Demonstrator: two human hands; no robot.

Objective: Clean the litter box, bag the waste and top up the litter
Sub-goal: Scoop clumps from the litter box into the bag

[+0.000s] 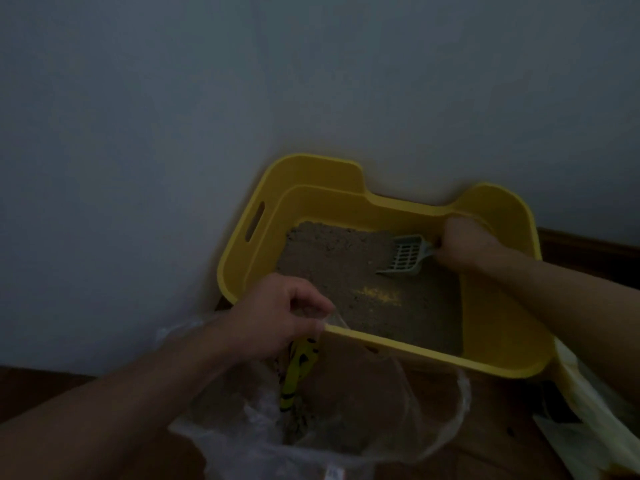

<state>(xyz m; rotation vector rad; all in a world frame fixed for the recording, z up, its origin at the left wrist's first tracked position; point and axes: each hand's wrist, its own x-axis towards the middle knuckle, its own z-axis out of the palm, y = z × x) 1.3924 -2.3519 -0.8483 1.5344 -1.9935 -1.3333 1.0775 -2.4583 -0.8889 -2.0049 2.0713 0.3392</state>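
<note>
A yellow litter box stands against the wall, with brownish litter inside and a bare yellow patch of floor showing through it. My right hand grips the handle of a grey slotted scoop, whose blade rests on the litter near the box's back wall. My left hand pinches the rim of a clear plastic bag at the box's front left corner and holds it open. Inside the bag lies a yellow item with black marks.
A pale wall rises behind the box. Dark wooden floor lies in front. A pale bag or package lies at the lower right beside the box. The light is dim.
</note>
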